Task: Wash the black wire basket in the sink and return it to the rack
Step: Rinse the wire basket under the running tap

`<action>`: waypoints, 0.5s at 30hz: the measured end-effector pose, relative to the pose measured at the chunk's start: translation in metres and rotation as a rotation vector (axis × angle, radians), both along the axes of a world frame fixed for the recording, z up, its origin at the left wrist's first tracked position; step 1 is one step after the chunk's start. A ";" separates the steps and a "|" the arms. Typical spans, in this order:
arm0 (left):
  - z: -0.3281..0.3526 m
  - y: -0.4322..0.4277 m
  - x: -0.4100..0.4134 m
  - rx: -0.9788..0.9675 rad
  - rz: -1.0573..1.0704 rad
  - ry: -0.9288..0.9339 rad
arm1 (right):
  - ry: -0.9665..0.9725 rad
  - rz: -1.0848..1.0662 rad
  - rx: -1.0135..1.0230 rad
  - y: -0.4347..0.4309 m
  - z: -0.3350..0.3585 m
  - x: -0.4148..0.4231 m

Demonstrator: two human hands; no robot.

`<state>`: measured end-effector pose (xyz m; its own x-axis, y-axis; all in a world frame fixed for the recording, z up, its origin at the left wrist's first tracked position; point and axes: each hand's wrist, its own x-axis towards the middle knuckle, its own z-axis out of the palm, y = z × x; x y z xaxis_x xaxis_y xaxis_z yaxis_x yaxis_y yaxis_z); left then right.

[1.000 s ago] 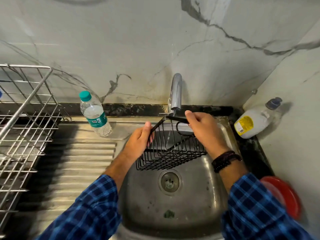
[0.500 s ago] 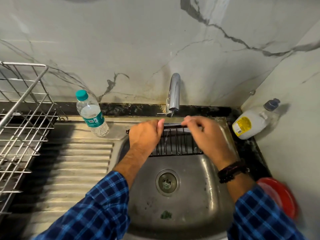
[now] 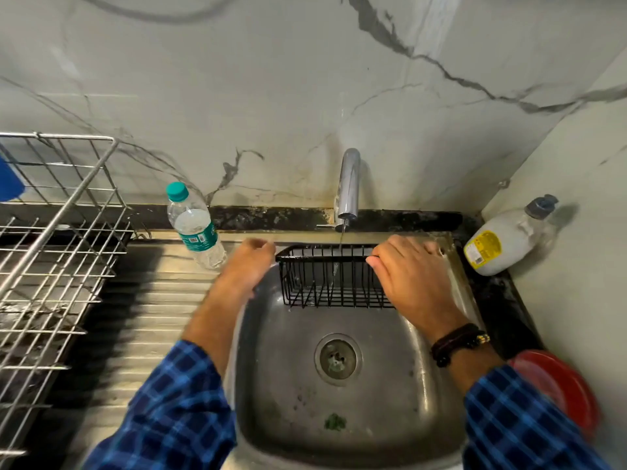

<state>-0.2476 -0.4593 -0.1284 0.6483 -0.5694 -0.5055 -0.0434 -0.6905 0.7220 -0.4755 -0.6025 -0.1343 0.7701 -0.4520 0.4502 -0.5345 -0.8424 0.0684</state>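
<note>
Presently, the two hands, which half a second ago gripped the top rim close together, are spread to opposite ends of the black wire basket (image 3: 330, 283). The basket, held tilted above the basin a second ago, now sits low against the far wall of the sink (image 3: 281, 385), directly under the tap (image 3: 349, 184). The left hand (image 3: 249, 268) is motion-blurred, its fingers curled at the basket's left end. The right hand (image 3: 415, 281) grips the right end, thumb on the near rim wire and fingers over the far side. A thin stream of water falls from the tap through the basket's wires. The basket holds nothing. The sink basin contains a drain (image 3: 336, 359) and a small green scrap (image 3: 335, 421) near its front. A wire rack (image 3: 57, 232) stands at the left with a blue item (image 3: 8, 181) at its edge. A clear water bottle (image 3: 195, 225) with a teal cap stands on the ribbed steel drainboard (image 3: 152, 317). A pale soap bottle (image 3: 502, 239) with a yellow label leans in the right corner of the dark desk (image 3: 498, 300), and a red dish (image 3: 559, 391) lies nearer on the right. Grey-veined marble walls (image 3: 271, 79) enclose the corner.
</note>
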 end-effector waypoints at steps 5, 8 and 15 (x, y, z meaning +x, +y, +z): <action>-0.024 0.023 0.001 -0.186 0.135 0.917 | -0.102 0.103 -0.127 0.014 -0.011 -0.013; -0.036 0.026 -0.004 -0.260 0.239 1.061 | -0.079 0.204 -0.088 0.016 -0.017 -0.018; -0.035 0.022 -0.033 -0.235 0.124 0.632 | 0.166 0.127 0.501 0.032 -0.008 0.008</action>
<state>-0.2806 -0.4369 -0.1639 0.3369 -0.6509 -0.6803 0.5054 -0.4846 0.7140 -0.4674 -0.5701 -0.1421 0.8749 -0.4790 0.0711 -0.4427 -0.8507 -0.2836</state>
